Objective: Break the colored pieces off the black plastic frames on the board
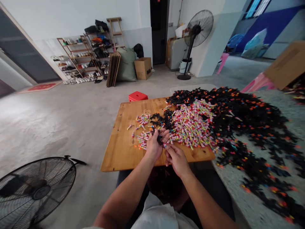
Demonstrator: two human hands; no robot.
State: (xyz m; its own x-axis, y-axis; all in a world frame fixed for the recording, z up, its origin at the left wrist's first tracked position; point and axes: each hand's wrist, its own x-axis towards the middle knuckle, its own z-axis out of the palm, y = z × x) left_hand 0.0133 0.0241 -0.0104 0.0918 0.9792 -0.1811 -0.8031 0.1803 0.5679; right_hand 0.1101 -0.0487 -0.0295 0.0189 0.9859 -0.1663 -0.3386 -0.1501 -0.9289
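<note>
My left hand (154, 147) lies palm up over the table with its fingers closed round a small black plastic toy gun (159, 138). Close on its right, my right hand (176, 159) pinches at the near end of that piece; what sits between its fingertips is too small to make out. Just beyond both hands spreads a heap of little pink-and-white tubes (190, 124) with red and yellow ends. A smaller group of tubes (143, 119) lies left of it, beside a few black toy guns (164, 118).
A large pile of black toy pieces with orange tips (250, 111) covers much of the speckled stone surface (240, 184) at right. The wooden table (116, 140) has a red stool (138, 96) behind it. Fans stand at lower left (40, 190) and back right (196, 30).
</note>
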